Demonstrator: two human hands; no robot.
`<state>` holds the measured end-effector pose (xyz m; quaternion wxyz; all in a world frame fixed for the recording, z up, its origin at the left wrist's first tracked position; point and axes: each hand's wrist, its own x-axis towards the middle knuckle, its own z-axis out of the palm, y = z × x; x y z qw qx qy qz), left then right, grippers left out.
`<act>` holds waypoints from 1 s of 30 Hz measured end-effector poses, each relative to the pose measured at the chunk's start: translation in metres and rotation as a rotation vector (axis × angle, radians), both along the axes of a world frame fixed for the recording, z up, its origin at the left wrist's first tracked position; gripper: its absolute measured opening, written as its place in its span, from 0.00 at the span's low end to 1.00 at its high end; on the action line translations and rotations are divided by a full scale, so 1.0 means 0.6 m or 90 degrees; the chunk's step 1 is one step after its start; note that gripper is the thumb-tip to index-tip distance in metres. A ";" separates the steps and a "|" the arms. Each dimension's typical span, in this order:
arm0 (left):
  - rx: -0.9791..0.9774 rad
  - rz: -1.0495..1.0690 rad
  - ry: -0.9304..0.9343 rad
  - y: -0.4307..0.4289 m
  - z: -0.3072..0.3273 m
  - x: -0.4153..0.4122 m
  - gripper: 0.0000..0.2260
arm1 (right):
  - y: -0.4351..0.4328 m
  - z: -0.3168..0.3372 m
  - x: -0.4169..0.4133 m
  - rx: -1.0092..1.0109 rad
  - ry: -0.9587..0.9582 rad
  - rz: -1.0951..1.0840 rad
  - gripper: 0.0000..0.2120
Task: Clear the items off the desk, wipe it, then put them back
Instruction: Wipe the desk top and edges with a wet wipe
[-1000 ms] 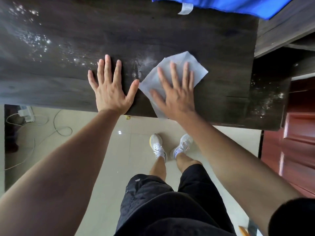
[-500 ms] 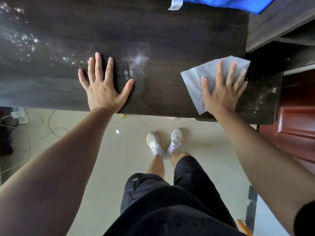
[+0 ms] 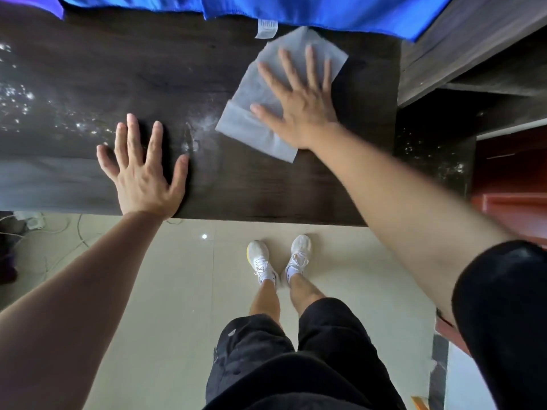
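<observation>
on dark desk (image 3: 266, 187) | right grip (image 3: 299, 110) flat, pressing wipe (image 3: 254, 134) | left grip (image 3: 142, 176) flat, empty

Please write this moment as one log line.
phase: wipe | right hand: flat on cloth | left hand: flat on desk

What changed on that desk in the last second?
The right hand slid the wipe from beside the left hand out to the right end of the desk, then away toward the blue cloth. It stayed flat on the wipe. The left hand stayed flat near the front edge.
</observation>
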<state>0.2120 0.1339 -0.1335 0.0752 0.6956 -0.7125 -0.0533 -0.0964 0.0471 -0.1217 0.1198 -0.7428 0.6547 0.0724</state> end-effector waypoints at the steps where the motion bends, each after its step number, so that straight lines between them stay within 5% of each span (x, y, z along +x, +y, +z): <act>1: -0.002 0.002 0.000 0.000 -0.001 0.001 0.29 | -0.019 0.001 -0.020 -0.005 0.007 -0.025 0.39; 6: -0.006 0.008 0.005 0.000 -0.002 -0.002 0.29 | -0.001 -0.010 -0.107 -0.061 0.007 -0.362 0.40; 8: 0.000 0.014 0.003 0.000 -0.001 -0.004 0.29 | 0.029 -0.014 -0.099 -0.071 0.016 -0.398 0.40; 23: 0.053 0.002 -0.005 -0.002 0.010 -0.013 0.34 | 0.018 -0.016 0.110 -0.082 -0.031 -0.101 0.37; 30: 0.090 -0.027 0.047 0.001 0.032 -0.009 0.34 | 0.162 -0.024 0.142 -0.118 0.026 -0.152 0.37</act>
